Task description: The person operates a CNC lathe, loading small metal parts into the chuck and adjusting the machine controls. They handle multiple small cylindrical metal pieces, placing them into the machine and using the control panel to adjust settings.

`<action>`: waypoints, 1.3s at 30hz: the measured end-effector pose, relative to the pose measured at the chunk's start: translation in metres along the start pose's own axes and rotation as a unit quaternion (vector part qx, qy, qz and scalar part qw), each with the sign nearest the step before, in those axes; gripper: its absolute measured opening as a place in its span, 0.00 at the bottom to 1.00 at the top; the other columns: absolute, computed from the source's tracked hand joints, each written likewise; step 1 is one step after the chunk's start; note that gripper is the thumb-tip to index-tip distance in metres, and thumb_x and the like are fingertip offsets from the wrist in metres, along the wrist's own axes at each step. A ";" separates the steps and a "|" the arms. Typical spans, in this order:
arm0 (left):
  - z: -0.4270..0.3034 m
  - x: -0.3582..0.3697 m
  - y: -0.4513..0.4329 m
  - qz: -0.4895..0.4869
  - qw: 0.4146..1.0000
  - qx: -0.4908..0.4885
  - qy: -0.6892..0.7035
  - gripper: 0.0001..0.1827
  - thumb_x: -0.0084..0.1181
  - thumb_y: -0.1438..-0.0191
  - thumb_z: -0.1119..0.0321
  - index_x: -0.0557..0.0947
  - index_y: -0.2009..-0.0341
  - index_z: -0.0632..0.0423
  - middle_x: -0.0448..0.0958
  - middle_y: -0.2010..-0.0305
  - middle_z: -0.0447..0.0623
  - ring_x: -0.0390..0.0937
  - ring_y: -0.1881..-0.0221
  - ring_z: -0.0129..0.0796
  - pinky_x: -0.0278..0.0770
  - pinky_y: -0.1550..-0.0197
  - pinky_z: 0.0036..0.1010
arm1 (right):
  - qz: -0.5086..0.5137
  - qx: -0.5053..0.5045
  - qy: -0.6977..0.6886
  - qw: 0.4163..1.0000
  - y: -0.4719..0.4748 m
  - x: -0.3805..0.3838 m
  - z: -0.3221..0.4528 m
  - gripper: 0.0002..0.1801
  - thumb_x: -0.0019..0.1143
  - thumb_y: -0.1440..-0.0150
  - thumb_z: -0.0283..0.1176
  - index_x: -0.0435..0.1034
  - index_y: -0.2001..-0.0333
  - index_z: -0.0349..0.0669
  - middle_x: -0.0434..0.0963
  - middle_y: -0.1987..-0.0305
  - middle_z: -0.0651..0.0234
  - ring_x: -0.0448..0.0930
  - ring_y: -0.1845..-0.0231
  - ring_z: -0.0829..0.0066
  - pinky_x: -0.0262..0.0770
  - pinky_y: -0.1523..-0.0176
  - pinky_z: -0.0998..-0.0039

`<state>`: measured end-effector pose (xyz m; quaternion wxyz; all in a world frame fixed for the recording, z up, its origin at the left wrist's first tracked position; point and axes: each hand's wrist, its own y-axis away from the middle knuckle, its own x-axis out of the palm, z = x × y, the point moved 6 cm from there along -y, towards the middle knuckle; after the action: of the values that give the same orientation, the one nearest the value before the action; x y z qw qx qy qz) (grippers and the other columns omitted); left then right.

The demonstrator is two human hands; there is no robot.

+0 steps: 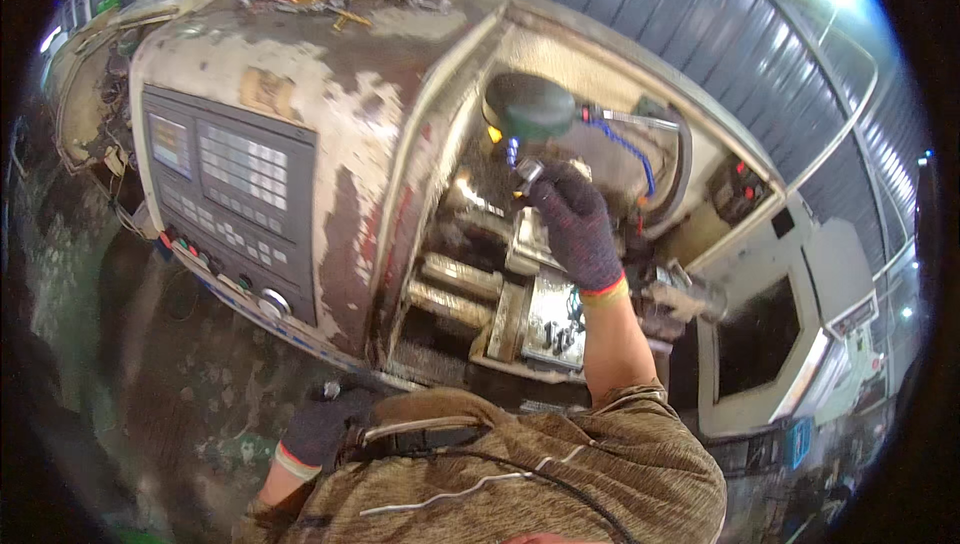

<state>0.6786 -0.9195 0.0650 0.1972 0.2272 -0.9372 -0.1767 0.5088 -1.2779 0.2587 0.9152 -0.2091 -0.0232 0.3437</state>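
My right hand (574, 218), in a dark knit glove with a red and yellow cuff, reaches into the open bay of a CNC lathe (469, 128). Its fingers grip a small metal part (529, 170) just below a round dark green lamp housing (536, 105). Under the hand lie the metal carriage and a bright plate (555, 319) bearing several small dark parts. My left hand (326, 424), gloved alike, is low by my waist at the machine's front edge. A small shiny round thing (331, 390) shows at its fingers; whether the hand holds it I cannot tell.
A control panel (232, 199) with buttons and a handwheel (273, 304) is on the left. Loose tools (345, 0) lie on the machine's worn top. Blue coolant hose (630, 150) curves at the back of the bay. A door with a dark window (757, 341) stands right.
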 end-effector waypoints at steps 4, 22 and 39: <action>-0.033 0.073 -0.036 0.108 0.992 0.035 -0.054 0.18 0.60 0.30 0.74 0.85 0.37 0.59 0.87 0.53 0.48 0.82 0.56 0.29 0.84 0.52 0.30 | -0.042 0.043 0.070 0.996 0.073 -0.008 -0.043 0.11 0.60 0.26 0.27 0.80 0.44 0.34 0.85 0.49 0.65 0.85 0.50 0.75 0.83 0.42 0.68; -0.029 0.160 -0.090 0.165 0.972 0.055 -0.160 0.25 0.63 0.28 0.66 0.79 0.30 0.57 0.84 0.55 0.43 0.78 0.57 0.25 0.80 0.51 0.27 | -0.065 0.085 -0.064 0.992 0.094 -0.059 -0.077 0.15 0.59 0.27 0.27 0.79 0.39 0.36 0.85 0.50 0.65 0.84 0.50 0.74 0.82 0.41 0.68; 0.027 -0.022 0.042 -0.099 0.992 0.068 -0.026 0.22 0.52 0.24 0.64 0.79 0.31 0.59 0.82 0.54 0.47 0.78 0.55 0.32 0.81 0.48 0.31 | 0.038 -0.298 0.454 0.839 -0.257 0.135 0.093 0.25 0.53 0.30 0.51 0.84 0.47 0.43 0.87 0.46 0.50 0.85 0.45 0.44 0.80 0.41 0.53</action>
<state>0.6699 -0.8674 0.0532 0.1389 0.3269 -0.9247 -0.1371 0.7533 -1.3313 0.4326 0.7027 -0.6051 0.3019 0.2212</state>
